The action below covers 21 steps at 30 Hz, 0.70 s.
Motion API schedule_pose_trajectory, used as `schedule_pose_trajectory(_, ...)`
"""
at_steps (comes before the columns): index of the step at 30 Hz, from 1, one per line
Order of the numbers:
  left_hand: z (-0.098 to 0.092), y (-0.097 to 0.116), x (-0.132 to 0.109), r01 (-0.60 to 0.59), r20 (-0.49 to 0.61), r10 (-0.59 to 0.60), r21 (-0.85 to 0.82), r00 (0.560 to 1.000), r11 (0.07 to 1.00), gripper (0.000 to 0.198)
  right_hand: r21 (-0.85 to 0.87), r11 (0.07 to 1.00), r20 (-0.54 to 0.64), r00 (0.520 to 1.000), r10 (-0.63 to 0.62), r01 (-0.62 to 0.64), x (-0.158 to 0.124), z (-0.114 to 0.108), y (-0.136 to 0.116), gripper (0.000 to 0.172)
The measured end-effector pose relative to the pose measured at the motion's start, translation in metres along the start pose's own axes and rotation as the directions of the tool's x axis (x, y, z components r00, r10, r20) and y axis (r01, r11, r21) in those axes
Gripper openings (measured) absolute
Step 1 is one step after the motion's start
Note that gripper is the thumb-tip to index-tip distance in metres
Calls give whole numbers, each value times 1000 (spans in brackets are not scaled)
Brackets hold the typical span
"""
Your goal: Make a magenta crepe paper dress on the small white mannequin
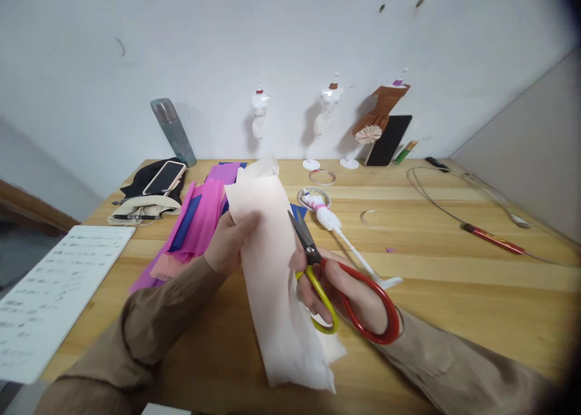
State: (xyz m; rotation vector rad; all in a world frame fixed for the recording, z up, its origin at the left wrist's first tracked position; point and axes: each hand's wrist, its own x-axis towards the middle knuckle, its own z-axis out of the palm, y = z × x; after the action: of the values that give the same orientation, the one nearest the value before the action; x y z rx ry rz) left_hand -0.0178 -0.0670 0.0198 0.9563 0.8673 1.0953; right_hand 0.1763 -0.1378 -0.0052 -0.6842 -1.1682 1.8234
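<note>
My left hand [229, 242] pinches the left edge of a long pale pink strip of crepe paper [267, 270], thumb on top, and holds it up over the table. In my right hand [345, 285] is a pair of scissors [311, 251] with one red and one yellow handle loop. Their dark blades are parted a little and point up and away, beside the paper's right edge. Whether the blades touch the paper I cannot tell. Fingers of my right hand also lie against that edge. The strip's lower end hangs loose and looks uneven.
Pink, purple and blue crepe paper [204, 221] lies left of the strip. A small white mannequin [329, 218] lies on the wooden table [454, 318]; several others stand by the wall, one in a brown dress [385, 103]. A hot glue gun or similar red tool [494, 239] with a cable is at right.
</note>
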Motion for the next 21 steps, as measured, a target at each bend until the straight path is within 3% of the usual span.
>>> schedule_pose_trajectory(11, -12, 0, 12, 68, 30, -65, -121, 997, 990, 50, -21, 999, 22, 999, 50, -50, -5, -5, -8, 47)
schedule_pose_trajectory(21, -15, -1, 16, 79, 92, -70, -100, 993, 992, 57, -32, 994, 36, 993, 108, -107, -8, 0, -8, 45)
